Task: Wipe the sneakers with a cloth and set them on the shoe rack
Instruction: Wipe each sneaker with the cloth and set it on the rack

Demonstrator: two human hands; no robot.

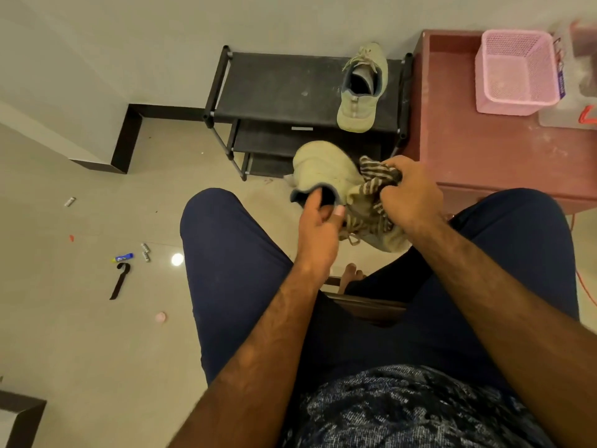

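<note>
Head view looks down over our knees to the work. Our left grip [318,218] grasps the held sneaker [323,163] at its heel collar, fingers hooked into the dark opening and thumb outside. Our right grip [412,192] is clenched on the striped cloth [376,176], which is bunched against the shoe's right flank. The shoe hangs between our knees, clear of the floor, just in front of the shoe rack [284,88].

As far as we can tell, its long axis runs from a rounded heel at far left to laces and toe at near right, so the toe points back toward us. The other sneaker [360,101] already sits on the top shelf at its right end, toe to the wall and heel to us.

We judge that the wipe is under way and that half the task is done. The shelf lies straight ahead of the left grip, with dark shelf surface showing to the left of the placed shoe. That hand carries the shoe and is nearer, so we would swing the toe round toward the wall before setting it down. A reddish bench [484,150] with a pink basket [517,72] stands just right of the rack.
</note>
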